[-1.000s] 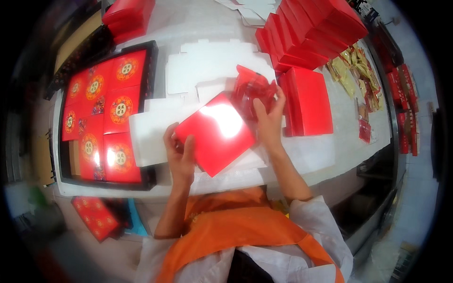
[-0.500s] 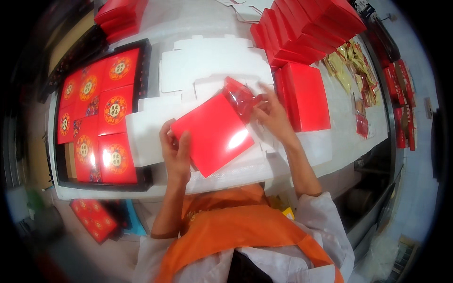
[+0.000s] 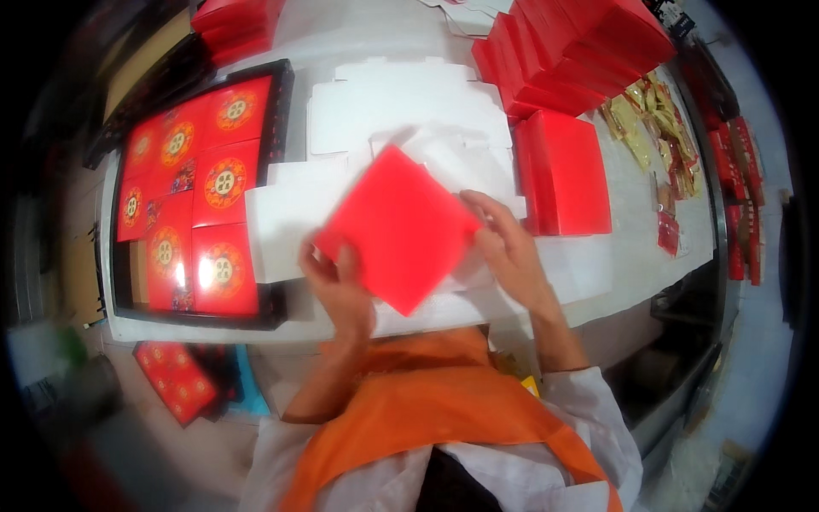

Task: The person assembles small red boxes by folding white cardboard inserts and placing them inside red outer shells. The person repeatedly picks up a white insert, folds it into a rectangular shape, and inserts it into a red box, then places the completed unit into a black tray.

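Note:
A plain red square box (image 3: 403, 232), slightly smeared by motion, is held over the table with one corner toward me. My left hand (image 3: 343, 290) grips its left corner, thumb on top and fingers curled beneath. On the right corner my right hand (image 3: 512, 252) is closed, its fingers partly hidden by the box. The underside of the box cannot be seen. Below and beyond it lie flat white cardboard pieces (image 3: 409, 98). To the left is a black-rimmed tray (image 3: 277, 119) of red boxes with round gold-and-orange emblems (image 3: 226, 182).
Plain red boxes stand in a row (image 3: 563, 175) on the right, with a taller stack (image 3: 589, 51) behind them. Gold packets (image 3: 653, 119) lie at the table's right side. More red boxes (image 3: 239, 30) sit at the far left. A red patterned box (image 3: 175, 384) is below the table's front edge.
The red box has turned so a corner faces me. My right hand has moved down from a clear-and-red packet to the box's right corner. The packet is now out of sight.

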Action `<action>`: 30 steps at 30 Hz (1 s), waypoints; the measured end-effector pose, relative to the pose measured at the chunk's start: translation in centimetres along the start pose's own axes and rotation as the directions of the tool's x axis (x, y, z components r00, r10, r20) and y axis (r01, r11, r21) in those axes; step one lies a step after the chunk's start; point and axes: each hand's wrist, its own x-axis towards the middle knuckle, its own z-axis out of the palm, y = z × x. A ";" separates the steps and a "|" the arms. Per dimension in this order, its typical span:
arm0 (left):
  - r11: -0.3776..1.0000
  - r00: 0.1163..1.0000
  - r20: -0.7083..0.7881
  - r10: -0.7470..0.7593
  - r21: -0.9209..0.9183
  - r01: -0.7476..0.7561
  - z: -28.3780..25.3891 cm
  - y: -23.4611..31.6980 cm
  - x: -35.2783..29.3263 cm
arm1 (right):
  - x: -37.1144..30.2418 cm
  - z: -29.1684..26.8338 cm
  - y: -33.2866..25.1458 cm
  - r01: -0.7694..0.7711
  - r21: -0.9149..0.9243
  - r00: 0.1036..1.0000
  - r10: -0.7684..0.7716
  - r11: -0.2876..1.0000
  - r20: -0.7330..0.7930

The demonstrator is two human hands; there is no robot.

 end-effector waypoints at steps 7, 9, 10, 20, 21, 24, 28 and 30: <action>0.956 0.873 0.467 0.141 0.164 -0.243 -5.8 -1.3 -7.6 | -1.9 1.1 0.8 0.186 0.326 0.977 -0.138 0.927 -0.164; 0.933 0.820 0.568 0.071 0.253 -0.256 -8.1 -0.5 -8.2 | -3.5 1.4 1.1 0.046 0.368 0.998 -0.057 0.929 0.020; 0.919 0.785 0.619 0.024 0.296 -0.262 -9.0 -0.3 -8.3 | -4.5 1.6 1.2 -0.027 0.383 0.994 -0.015 0.924 0.107; 0.787 0.779 0.566 -0.272 0.596 -0.159 -9.9 2.2 -5.1 | -7.7 4.9 3.6 -0.062 0.546 0.967 -0.085 0.836 0.241; 0.768 0.777 0.588 -0.225 0.598 -0.231 -10.0 2.2 -4.7 | -7.7 5.1 3.8 0.080 0.484 0.960 -0.198 0.871 0.199; 0.746 0.793 0.604 -0.082 0.565 -0.353 -9.8 1.6 -4.3 | -8.7 6.4 4.7 0.263 0.354 0.960 -0.278 0.898 -0.007; 0.946 0.927 0.352 0.129 0.235 -0.222 -7.8 -1.1 -5.9 | -9.3 6.9 4.2 0.253 0.284 0.963 -0.212 0.925 -0.169; 0.975 0.932 0.307 0.191 0.053 -0.217 -7.2 -1.6 -6.0 | -9.9 7.2 4.5 0.139 0.514 0.986 -0.072 0.847 -0.147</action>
